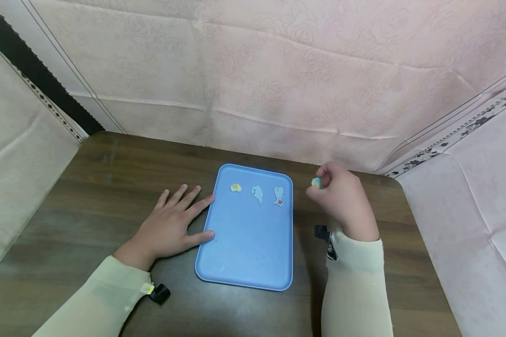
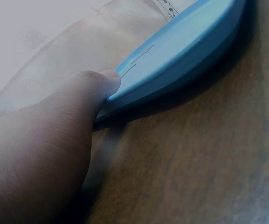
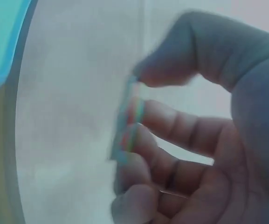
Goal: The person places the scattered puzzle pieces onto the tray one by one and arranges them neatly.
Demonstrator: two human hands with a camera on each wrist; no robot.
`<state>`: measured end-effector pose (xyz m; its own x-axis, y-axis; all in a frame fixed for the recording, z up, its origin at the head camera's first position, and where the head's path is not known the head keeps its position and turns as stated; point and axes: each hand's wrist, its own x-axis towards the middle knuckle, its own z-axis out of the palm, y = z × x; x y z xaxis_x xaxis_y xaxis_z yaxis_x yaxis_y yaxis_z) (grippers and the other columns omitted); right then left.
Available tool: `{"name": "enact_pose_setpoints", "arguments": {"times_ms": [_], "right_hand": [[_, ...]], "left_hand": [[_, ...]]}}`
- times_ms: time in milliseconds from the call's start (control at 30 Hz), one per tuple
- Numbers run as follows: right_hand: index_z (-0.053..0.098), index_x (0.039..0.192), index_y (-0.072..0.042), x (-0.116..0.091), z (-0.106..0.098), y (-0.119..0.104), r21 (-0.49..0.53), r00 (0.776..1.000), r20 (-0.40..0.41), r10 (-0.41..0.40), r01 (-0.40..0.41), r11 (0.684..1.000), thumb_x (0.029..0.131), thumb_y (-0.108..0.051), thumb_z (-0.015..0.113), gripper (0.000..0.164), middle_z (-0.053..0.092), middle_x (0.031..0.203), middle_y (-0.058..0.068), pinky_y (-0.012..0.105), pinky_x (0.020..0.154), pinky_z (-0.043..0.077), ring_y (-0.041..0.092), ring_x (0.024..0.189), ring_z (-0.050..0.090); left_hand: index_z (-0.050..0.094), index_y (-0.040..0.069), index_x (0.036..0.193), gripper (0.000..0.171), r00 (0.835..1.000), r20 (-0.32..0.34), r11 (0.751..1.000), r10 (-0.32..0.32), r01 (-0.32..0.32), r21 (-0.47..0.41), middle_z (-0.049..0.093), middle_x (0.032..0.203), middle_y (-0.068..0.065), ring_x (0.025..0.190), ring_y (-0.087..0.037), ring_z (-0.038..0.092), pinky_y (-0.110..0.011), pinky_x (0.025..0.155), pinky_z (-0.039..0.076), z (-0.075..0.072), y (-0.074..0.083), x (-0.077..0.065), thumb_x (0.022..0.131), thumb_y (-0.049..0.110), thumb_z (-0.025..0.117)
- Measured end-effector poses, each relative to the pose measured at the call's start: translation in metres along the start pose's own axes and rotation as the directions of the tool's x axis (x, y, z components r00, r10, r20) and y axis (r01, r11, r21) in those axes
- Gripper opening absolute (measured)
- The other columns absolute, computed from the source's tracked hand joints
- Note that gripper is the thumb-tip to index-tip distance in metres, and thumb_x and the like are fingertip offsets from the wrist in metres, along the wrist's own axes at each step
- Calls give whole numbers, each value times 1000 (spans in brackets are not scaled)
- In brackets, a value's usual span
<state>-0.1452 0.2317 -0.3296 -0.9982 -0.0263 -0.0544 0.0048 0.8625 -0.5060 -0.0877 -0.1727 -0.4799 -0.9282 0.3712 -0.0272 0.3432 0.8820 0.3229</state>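
Flat piece [image 1: 316,183] | right hand [image 1: 343,201]: pinching it | left hand [image 1: 168,229]: spread, touching blue tray [image 1: 246,248]

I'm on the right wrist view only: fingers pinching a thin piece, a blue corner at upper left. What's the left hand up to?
Observer: The left hand is palm down with fingers spread, its thumb and index fingertip at the left edge of the blue tray.
Operator: Is anything on that tray?
Observer: Yes, three small flat pieces in a row towards its far end.
Operator: Which of those is yellow, seen from the head camera?
Observer: The leftmost piece.
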Motion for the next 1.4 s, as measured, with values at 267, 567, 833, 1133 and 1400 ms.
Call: {"name": "enact_pose_setpoints", "arguments": {"times_ms": [267,567,833,1133,1400], "right_hand": [[66,122,-12,-5,32,-45,92,994,-73,-80,86,992,92,-18,74,31,68,103,9,39,70,56,27,86,64],[67,116,-13,-10,77,-77,146,984,-58,-170,177,973,88,-14,79,30,64,93,7,36,59,51,22,69,59],[68,115,-11,-12,124,-93,82,973,72,-218,213,974,90,-16,80,29,63,84,4,34,54,52,18,65,61],[69,116,-10,-8,151,-93,62,968,149,-202,195,979,90,-18,82,30,65,88,5,32,56,52,20,74,62],[71,117,-10,-6,154,-93,37,960,198,-197,194,980,92,-21,82,30,66,82,4,33,58,53,21,77,63]], "left_hand": [[20,49,179,98,1000,3,1000,-4,4,2,20,190,-6,177,-44,11,-80,136,5,0,-1,0,97,98,43],[19,51,179,98,1000,5,1000,-9,9,-1,20,190,-6,177,-44,11,-80,136,5,-1,0,0,97,97,46],[20,51,178,98,1000,0,1000,0,0,-4,22,189,-7,177,-45,12,-80,135,7,-1,0,1,96,99,43],[21,51,178,97,1000,-7,1000,13,-13,7,23,189,-6,176,-44,14,-81,135,8,1,0,1,96,98,41],[21,51,178,96,1000,-11,1000,9,-9,5,23,189,-6,176,-44,14,-80,135,8,0,-1,0,97,98,42]]}}
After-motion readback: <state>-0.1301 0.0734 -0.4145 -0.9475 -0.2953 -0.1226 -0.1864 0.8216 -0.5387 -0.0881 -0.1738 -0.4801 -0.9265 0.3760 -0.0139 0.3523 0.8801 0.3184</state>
